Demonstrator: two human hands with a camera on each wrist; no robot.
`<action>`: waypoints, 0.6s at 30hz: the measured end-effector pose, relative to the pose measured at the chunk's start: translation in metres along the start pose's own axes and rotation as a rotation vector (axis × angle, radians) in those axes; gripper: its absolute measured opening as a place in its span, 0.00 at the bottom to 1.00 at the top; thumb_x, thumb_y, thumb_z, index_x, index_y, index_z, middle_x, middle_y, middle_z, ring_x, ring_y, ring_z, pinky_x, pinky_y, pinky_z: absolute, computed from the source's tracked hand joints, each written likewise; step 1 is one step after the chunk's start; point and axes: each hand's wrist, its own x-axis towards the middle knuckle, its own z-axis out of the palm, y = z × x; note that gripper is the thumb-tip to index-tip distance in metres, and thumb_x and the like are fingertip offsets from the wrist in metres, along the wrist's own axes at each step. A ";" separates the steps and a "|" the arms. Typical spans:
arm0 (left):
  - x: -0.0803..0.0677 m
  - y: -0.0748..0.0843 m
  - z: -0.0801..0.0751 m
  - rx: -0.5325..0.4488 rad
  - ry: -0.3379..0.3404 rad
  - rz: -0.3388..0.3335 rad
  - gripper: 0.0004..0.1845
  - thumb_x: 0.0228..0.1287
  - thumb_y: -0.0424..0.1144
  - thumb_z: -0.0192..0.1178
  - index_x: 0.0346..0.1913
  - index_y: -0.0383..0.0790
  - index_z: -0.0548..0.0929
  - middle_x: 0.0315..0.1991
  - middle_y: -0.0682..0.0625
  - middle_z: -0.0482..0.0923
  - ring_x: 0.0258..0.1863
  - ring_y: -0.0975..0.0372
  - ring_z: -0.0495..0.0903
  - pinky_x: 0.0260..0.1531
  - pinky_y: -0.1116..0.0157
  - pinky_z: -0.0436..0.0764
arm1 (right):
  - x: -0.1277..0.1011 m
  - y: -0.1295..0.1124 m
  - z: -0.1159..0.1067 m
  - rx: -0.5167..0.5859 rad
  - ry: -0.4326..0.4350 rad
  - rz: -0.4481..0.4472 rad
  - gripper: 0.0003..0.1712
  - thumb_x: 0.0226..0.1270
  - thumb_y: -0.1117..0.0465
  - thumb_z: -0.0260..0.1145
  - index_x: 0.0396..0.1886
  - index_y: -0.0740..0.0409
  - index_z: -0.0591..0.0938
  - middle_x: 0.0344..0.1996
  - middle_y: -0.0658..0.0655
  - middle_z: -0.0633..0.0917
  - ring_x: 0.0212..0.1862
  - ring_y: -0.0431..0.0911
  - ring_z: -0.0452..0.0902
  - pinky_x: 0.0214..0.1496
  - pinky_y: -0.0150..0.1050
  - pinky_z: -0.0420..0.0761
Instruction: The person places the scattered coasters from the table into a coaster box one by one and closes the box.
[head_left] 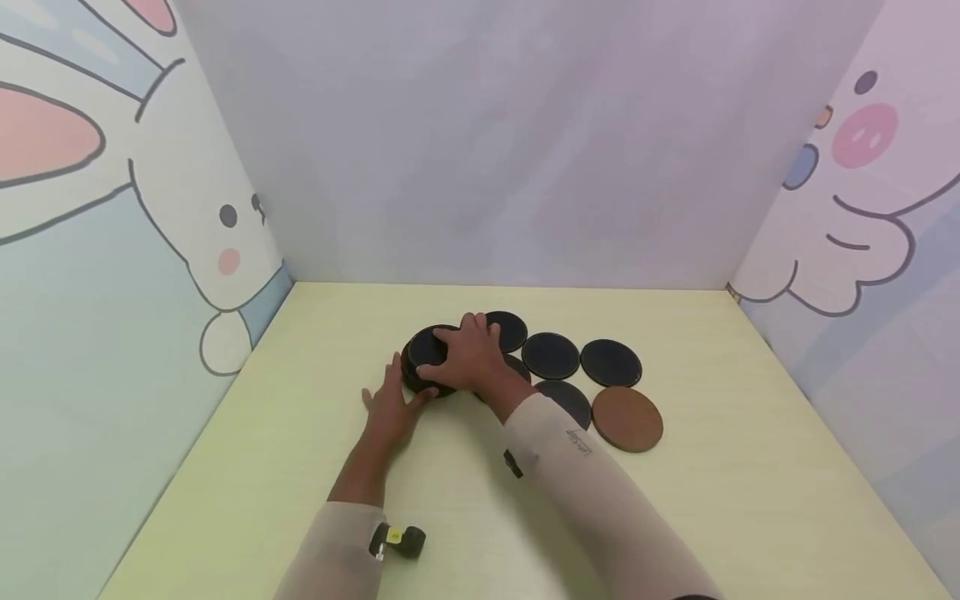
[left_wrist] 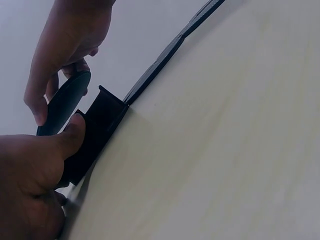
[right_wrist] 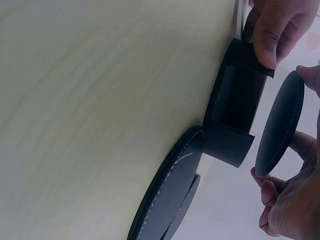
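Observation:
My right hand (head_left: 472, 354) pinches a round black coaster (right_wrist: 281, 125) by its edge, fingers spread around it. The coaster is tilted just above a black coaster holder (right_wrist: 227, 145), which has a gap in its side wall. My left hand (head_left: 390, 412) grips the holder at its near left side, with the thumb at the rim in the left wrist view. Most of the holder's inside is hidden. Beside the holder, partly under my right arm, lies another black coaster (head_left: 517, 367).
Several more black coasters (head_left: 551, 356) lie flat in two rows to the right of the holder. A brown coaster (head_left: 628, 419) ends the nearer row. Cartoon-printed walls (head_left: 510, 167) enclose the pale table (head_left: 750, 483) at the back and sides.

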 end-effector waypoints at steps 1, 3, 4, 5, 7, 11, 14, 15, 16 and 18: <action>0.000 0.000 -0.001 -0.002 -0.005 -0.004 0.55 0.80 0.56 0.64 0.90 0.36 0.41 0.90 0.35 0.45 0.90 0.38 0.46 0.83 0.28 0.26 | 0.001 0.000 0.001 -0.003 -0.001 -0.001 0.46 0.66 0.24 0.68 0.80 0.36 0.77 0.64 0.63 0.77 0.66 0.57 0.67 0.65 0.58 0.68; -0.001 -0.001 -0.002 -0.005 -0.012 -0.006 0.54 0.81 0.55 0.63 0.90 0.37 0.41 0.90 0.33 0.45 0.90 0.38 0.46 0.84 0.28 0.26 | 0.003 0.001 0.003 -0.008 -0.006 -0.006 0.46 0.67 0.24 0.68 0.81 0.36 0.77 0.64 0.63 0.77 0.66 0.57 0.67 0.65 0.58 0.68; -0.001 -0.002 -0.002 -0.007 -0.018 -0.010 0.53 0.82 0.55 0.62 0.90 0.37 0.41 0.90 0.33 0.45 0.90 0.38 0.46 0.84 0.29 0.26 | 0.004 0.002 0.005 -0.007 -0.009 -0.010 0.46 0.67 0.24 0.68 0.81 0.36 0.76 0.63 0.62 0.77 0.66 0.56 0.67 0.65 0.58 0.68; -0.001 -0.002 -0.002 -0.011 -0.022 -0.015 0.53 0.82 0.55 0.61 0.90 0.38 0.41 0.90 0.33 0.45 0.90 0.38 0.46 0.84 0.30 0.26 | 0.005 0.003 0.006 -0.005 -0.011 -0.015 0.46 0.68 0.24 0.68 0.81 0.36 0.76 0.62 0.62 0.77 0.65 0.56 0.67 0.65 0.58 0.68; -0.001 -0.002 -0.003 -0.014 -0.031 -0.025 0.52 0.83 0.55 0.60 0.91 0.39 0.40 0.90 0.32 0.44 0.90 0.37 0.46 0.84 0.30 0.26 | 0.006 0.005 0.008 0.002 -0.014 -0.028 0.47 0.68 0.24 0.69 0.81 0.37 0.76 0.61 0.61 0.78 0.64 0.55 0.67 0.64 0.58 0.67; -0.001 -0.002 -0.003 -0.009 -0.038 -0.040 0.51 0.83 0.54 0.60 0.91 0.40 0.40 0.90 0.32 0.44 0.90 0.37 0.47 0.85 0.31 0.26 | 0.006 0.007 0.010 0.016 -0.011 -0.049 0.47 0.68 0.25 0.69 0.81 0.38 0.76 0.59 0.60 0.78 0.63 0.54 0.67 0.63 0.58 0.67; -0.001 -0.001 -0.004 -0.012 -0.039 -0.046 0.51 0.83 0.55 0.60 0.91 0.40 0.40 0.90 0.32 0.43 0.90 0.37 0.47 0.85 0.31 0.26 | 0.006 0.006 0.010 0.001 -0.004 -0.056 0.47 0.67 0.24 0.69 0.81 0.39 0.76 0.60 0.61 0.78 0.63 0.55 0.67 0.64 0.59 0.68; -0.001 -0.001 -0.004 -0.016 -0.040 -0.048 0.52 0.83 0.54 0.61 0.91 0.40 0.40 0.90 0.32 0.43 0.90 0.37 0.46 0.85 0.31 0.26 | 0.006 0.005 0.010 -0.004 -0.003 -0.056 0.47 0.67 0.24 0.69 0.81 0.39 0.76 0.60 0.61 0.78 0.63 0.55 0.67 0.65 0.59 0.68; -0.002 -0.001 -0.004 -0.016 -0.040 -0.050 0.52 0.83 0.54 0.61 0.91 0.40 0.40 0.90 0.32 0.43 0.90 0.37 0.46 0.85 0.30 0.26 | 0.006 0.004 0.009 -0.009 -0.002 -0.055 0.47 0.67 0.24 0.69 0.80 0.39 0.77 0.60 0.61 0.78 0.63 0.55 0.67 0.65 0.60 0.68; -0.002 -0.001 -0.005 -0.019 -0.038 -0.048 0.52 0.83 0.54 0.61 0.91 0.40 0.40 0.90 0.32 0.43 0.89 0.36 0.47 0.85 0.30 0.26 | 0.006 0.003 0.009 -0.019 0.001 -0.052 0.48 0.66 0.24 0.69 0.80 0.39 0.77 0.59 0.61 0.78 0.64 0.56 0.68 0.67 0.61 0.68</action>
